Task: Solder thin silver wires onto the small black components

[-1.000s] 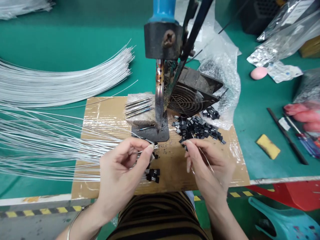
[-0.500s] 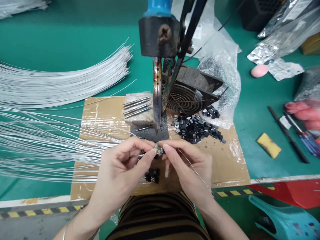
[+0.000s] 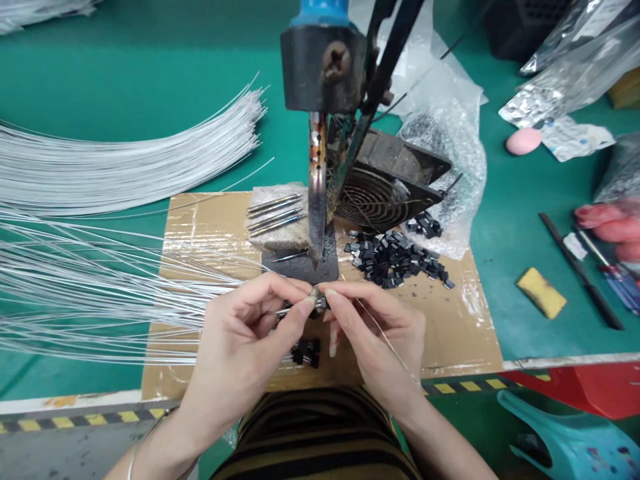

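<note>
My left hand (image 3: 240,340) pinches the end of a thin cable between thumb and forefinger. Against its fingertips, my right hand (image 3: 385,327) is closed on a small connector (image 3: 321,303) with metal pins. The fingers partly hide the join between cable and connector. A thin, solder-like wire (image 3: 386,340) crosses my right hand. Just beyond my fingertips, a soldering iron (image 3: 317,193) hangs tip down in its stand. Several black connectors (image 3: 306,353) lie below my hands, near the cable ends.
White cables (image 3: 100,287) stretch in from the left, with a thicker bundle (image 3: 150,167) behind. Loose black connectors (image 3: 395,257) are heaped right of the iron, before a dusty fan (image 3: 375,193). Metal tips rest on a pale block (image 3: 280,233). A yellow sponge (image 3: 541,293) sits at right.
The view has shifted slightly, so the iron and the things on the right appear a little further right. Both hands keep nearly the same grip and place.
</note>
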Demonstrator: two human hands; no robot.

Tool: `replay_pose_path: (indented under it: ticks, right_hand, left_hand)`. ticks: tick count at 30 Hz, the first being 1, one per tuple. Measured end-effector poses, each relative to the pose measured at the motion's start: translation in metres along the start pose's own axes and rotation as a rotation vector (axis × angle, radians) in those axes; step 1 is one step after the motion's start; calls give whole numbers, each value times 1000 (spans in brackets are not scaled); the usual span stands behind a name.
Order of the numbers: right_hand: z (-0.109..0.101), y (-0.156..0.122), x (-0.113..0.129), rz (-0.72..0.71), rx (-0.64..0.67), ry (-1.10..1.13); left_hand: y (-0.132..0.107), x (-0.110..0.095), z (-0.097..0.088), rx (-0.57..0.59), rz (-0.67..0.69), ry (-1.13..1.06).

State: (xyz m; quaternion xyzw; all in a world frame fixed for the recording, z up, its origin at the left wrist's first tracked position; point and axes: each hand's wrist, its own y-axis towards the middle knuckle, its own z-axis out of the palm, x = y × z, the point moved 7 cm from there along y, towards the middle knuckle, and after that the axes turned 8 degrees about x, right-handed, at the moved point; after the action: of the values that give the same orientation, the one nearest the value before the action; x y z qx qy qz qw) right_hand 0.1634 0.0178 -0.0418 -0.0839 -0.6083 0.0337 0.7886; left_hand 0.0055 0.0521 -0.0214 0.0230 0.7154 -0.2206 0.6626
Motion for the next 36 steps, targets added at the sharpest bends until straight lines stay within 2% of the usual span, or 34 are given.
replay_pose_path:
  ticks: [5,12,18,25,32,36]
  right_hand:
    - [0,-1,1,-37,13,-49]
    - [-8,-7,14,-193,-3,-375]
    - [-10,-9,15,-163,-14,-405]
    - [-13,-6,26,-163,27,-611]
    - [-10,0,28,-197,43,-377]
    - [-4,4,28,-138,73,-254]
  left_hand:
    - [-1,-1,0,-7,-3,9]
    - [2,-5,-1,-57,4,67]
    - [7,-4,-4,-98,-5,119]
    - [11,-6,-7,-130,1,141]
    - [13,-11,-9,-157,-4,175]
    - [15,-15,-10,-170,0,181]
